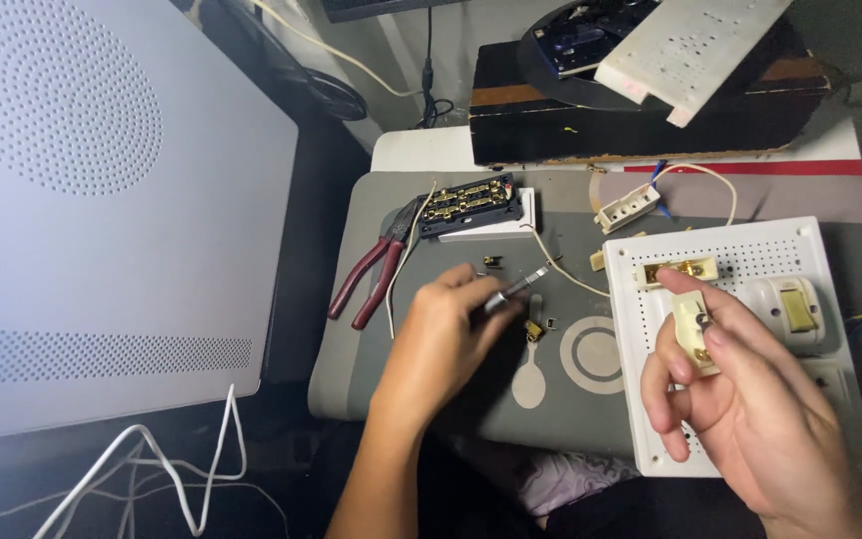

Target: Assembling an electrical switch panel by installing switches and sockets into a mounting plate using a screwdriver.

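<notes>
At centre frame the left hand [441, 339] gripped a slim metal screwdriver [521, 287] over the grey table [351, 299]. At lower right the right hand [740, 399] pinched a small cream socket part [692, 334] above the white perforated board [750, 250]. Red-handled pliers [376, 269] lay at left centre.

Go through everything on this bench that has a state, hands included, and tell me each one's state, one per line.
Left hand: closed around a slim metal screwdriver.
Right hand: pinching a small cream plastic switch part.
Red-handled pliers: lying on the grey mat, handles spread.
Black terminal block with brass contacts: lying with its contacts exposed.
White perforated board: lying flat, one socket fitted.
</notes>
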